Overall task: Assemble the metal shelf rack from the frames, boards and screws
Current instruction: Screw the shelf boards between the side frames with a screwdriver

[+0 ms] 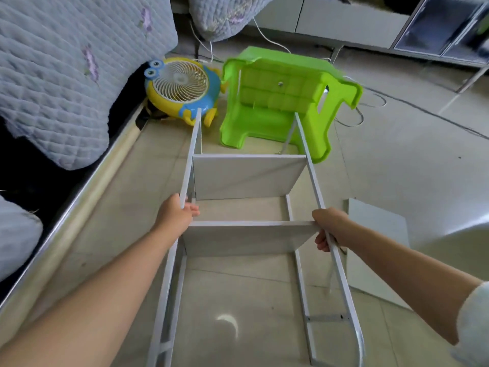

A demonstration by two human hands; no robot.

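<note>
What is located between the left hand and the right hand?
In the head view, the near shelf board spans the gap between the left hand and the right hand; each hand grips a metal side frame at the board's ends.

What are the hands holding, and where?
Each hand grips the rack: left hand on the left frame, right hand on the right frame.

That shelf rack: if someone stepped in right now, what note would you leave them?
Left hand grips the left frame; right hand grips the right frame.
The rack lies on the floor between both frames.
Done: two boards sit between the frames, the far board and the near board.
Left: one spare board lies on the floor at right; screws not visible.
</note>
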